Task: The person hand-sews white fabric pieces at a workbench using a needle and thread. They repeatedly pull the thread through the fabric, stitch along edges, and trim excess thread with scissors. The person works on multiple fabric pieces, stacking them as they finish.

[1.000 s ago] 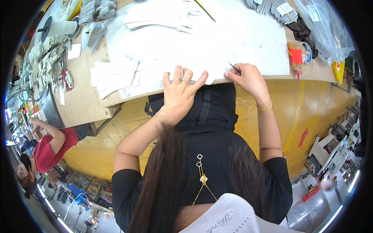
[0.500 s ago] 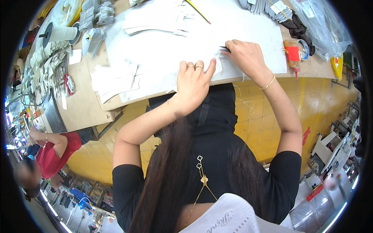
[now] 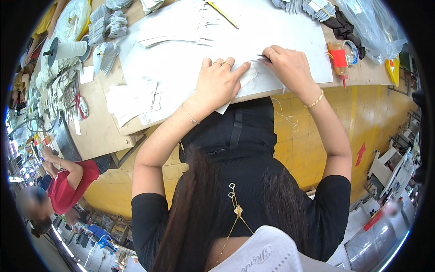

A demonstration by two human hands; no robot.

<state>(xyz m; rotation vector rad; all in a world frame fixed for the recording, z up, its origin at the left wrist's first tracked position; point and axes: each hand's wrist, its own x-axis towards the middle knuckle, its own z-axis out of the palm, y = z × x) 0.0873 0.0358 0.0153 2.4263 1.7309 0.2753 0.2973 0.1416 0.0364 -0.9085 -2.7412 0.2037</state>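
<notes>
My left hand [image 3: 217, 86] rests on a white cut piece [image 3: 247, 76] near the table's front edge, with its index finger stretched out to the right. A corner of white material pokes over the edge below that hand. Close to the fingertip, my right hand [image 3: 292, 70] is closed around a small dark pointed tool [image 3: 263, 58]; only its tip shows, so its kind is unclear. The tip lies just above the right end of the white piece. Under both hands spreads a large white sheet [image 3: 299, 41].
White cut pieces lie in stacks at left [image 3: 131, 99] and farther back [image 3: 176, 29]. A yellow pencil [image 3: 222, 14] lies behind. On the right stands a red-labelled bottle [image 3: 338, 61]; left are a thread spool [image 3: 70, 51] and grey bundles [image 3: 105, 56]. A co-worker in red [image 3: 72, 181] sits left.
My left hand has shifted left and slightly down, and more of the white piece shows beside it. My right hand stays nearly in place, still holding the dark tool.
</notes>
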